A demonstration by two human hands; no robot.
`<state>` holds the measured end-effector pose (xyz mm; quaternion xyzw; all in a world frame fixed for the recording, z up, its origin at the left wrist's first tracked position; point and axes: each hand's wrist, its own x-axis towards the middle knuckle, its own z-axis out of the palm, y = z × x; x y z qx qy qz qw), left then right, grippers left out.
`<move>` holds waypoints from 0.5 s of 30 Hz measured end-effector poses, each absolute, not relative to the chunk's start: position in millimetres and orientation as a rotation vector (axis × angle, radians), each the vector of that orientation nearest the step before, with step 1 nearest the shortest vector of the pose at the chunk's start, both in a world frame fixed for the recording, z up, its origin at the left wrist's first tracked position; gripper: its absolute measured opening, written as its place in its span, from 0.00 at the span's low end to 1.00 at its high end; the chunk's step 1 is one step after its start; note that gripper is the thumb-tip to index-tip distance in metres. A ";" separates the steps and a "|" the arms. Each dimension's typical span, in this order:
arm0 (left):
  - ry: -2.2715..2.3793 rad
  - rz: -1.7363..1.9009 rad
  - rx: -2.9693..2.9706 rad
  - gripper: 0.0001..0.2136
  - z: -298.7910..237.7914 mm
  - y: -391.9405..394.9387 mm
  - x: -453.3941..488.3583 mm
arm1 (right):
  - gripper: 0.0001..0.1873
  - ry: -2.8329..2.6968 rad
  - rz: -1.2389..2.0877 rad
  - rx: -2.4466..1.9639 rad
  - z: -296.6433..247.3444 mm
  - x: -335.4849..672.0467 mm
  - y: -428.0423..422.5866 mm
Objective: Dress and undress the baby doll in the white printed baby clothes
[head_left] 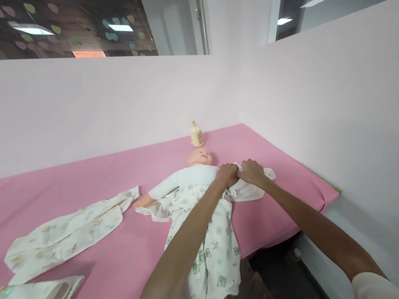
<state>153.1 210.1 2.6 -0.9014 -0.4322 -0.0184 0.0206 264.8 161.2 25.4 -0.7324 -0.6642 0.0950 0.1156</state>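
I'm gripping white cloth (250,193) between my left hand (227,175) and right hand (252,172), fingers curled closed; the doll (199,175) is lying toward eight o'clock, nearer my left, its length running roughly twelve to six.

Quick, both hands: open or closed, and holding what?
Left hand: closed, at the doll; what it grips is hidden.
Right hand: closed, above the white garment; its exact grip is hidden.
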 end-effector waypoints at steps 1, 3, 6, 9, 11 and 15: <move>-1.336 -0.060 -2.799 0.13 2.6 209.7 153.1 | 0.13 -1.957 0.257 -2.149 25.7 263.6 160.9; -1.326 -0.063 -2.806 0.13 3.2 208.2 153.2 | 0.12 -1.968 0.228 -2.164 27.0 262.4 160.9; -1.312 -0.072 -2.816 0.14 5.4 205.5 152.3 | 0.11 -1.962 0.207 -2.190 26.8 264.9 160.5; -1.294 -0.098 -2.825 0.17 7.4 203.5 150.3 | 0.10 -1.917 0.206 -2.224 20.8 275.3 158.9; -1.268 -0.111 -2.840 0.18 7.8 203.1 148.9 | 0.11 -1.846 0.232 -2.251 13.9 285.3 157.1; -1.235 -0.106 -2.871 0.17 7.4 203.9 146.5 | 0.08 -1.708 0.288 -2.248 -3.2 300.8 153.7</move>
